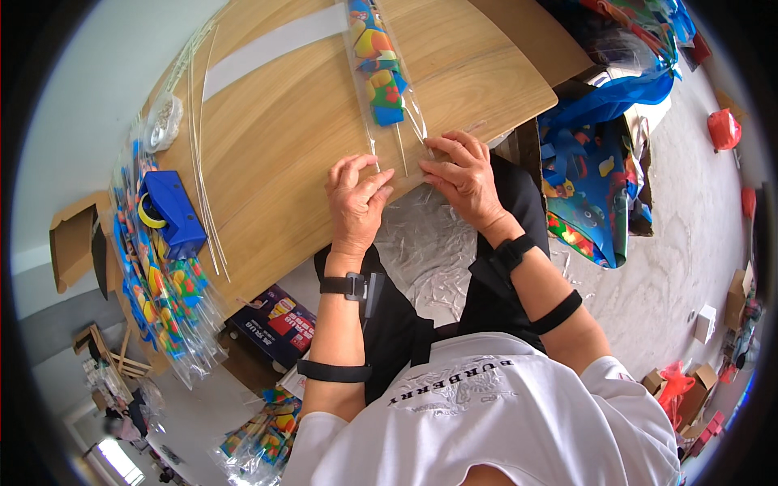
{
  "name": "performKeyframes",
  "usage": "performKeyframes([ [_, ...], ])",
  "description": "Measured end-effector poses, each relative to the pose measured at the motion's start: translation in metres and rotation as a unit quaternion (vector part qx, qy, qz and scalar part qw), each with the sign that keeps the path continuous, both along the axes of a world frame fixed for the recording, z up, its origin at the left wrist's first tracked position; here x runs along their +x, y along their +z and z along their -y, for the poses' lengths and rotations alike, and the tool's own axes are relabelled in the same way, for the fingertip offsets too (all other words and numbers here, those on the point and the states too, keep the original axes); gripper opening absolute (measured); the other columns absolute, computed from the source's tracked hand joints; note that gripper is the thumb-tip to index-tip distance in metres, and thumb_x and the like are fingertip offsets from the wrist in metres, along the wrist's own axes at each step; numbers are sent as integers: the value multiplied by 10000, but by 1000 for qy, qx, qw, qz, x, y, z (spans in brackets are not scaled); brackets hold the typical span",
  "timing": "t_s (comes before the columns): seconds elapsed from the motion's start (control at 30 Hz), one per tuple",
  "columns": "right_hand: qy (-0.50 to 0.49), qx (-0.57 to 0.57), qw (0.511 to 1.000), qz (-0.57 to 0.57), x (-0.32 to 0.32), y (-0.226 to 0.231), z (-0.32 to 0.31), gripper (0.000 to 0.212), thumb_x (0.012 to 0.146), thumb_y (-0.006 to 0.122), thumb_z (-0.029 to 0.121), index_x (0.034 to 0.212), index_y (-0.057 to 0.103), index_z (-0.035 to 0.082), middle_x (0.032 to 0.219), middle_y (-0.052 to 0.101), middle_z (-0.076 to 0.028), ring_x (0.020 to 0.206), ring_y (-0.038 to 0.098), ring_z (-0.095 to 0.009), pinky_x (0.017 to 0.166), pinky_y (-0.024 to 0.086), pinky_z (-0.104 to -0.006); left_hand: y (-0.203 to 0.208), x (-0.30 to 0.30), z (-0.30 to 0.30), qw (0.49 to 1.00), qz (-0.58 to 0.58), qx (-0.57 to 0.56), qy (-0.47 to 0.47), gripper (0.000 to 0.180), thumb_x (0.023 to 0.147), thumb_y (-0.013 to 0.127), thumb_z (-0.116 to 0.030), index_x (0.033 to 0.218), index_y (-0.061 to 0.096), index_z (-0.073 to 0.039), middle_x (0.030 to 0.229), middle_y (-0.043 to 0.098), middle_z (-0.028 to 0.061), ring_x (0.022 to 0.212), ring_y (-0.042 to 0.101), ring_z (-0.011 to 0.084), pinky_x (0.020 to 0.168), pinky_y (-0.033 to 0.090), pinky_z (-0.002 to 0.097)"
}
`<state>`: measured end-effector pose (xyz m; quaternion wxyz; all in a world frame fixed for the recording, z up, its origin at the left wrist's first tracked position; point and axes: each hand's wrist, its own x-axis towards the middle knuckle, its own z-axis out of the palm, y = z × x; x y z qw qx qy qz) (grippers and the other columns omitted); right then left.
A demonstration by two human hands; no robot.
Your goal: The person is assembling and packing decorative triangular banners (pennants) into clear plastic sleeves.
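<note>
A long clear plastic sleeve point(369, 134) runs away from me over the wooden table, its near end at the table's front edge. Inside lies a folded, brightly printed sheet point(378, 69) in blue, green, yellow and red. A thin pale rod point(402, 150) extends from it toward me. My left hand point(355, 202) pinches the left side of the sleeve's near end between bent fingers and thumb. Opposite it, my right hand point(468, 182) grips the right side with its fingers curled. The plastic between the hands is hard to make out.
On the table point(284, 154) lie a white strip point(275, 55) and several thin rods point(197, 154). A blue tape dispenser point(174, 215) stands left, beside a pile of filled sleeves point(158, 300). To the right, a cardboard box point(531, 150) holds printed sheets point(596, 178). Crumpled clear plastic point(425, 243) is below the table edge.
</note>
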<state>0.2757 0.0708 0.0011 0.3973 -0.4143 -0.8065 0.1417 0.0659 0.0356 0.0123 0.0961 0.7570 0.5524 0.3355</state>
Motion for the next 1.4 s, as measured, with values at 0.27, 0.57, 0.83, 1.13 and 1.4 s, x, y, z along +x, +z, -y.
performKeyframes([
  [0.27,-101,-40,991,-79,-22,-4,-2,143,682,737,152,713,634,58,1114,625,-42,1130,507,-296,921,359,-434,-8,8,-11,989,58,-24,133,118,742,755,-161,765,664,-89,964,577,-2,1020,488,254,877,361,433],
  [0.57,-152,-48,986,-58,-31,-1,-1,192,669,720,106,667,538,44,1105,597,-63,1150,481,-313,930,344,-439,-7,15,-16,989,-27,-20,145,165,752,737,-155,777,600,-65,974,553,24,1002,476,281,838,331,464],
  [0.83,-146,-78,982,-87,-22,-6,-4,252,663,738,98,862,586,66,1137,566,-107,1146,470,-346,957,343,-446,-8,11,-15,989,-7,-22,145,212,767,721,-151,882,569,-58,1011,531,89,1019,469,322,846,348,494],
  [1.13,-56,-51,973,216,-21,6,19,715,780,671,383,1411,426,152,1514,300,-156,1413,248,-335,1150,135,-530,11,46,-1,970,-195,-127,72,679,937,477,-468,1446,343,-38,1555,172,200,1429,135,418,1128,144,590],
  [1.4,-13,-93,963,254,-16,26,29,816,716,704,234,1436,355,73,1505,317,-160,1416,264,-308,1157,149,-516,0,39,-60,969,21,-87,232,790,813,705,-325,1392,328,56,1374,405,302,1259,419,424,1025,353,519],
])
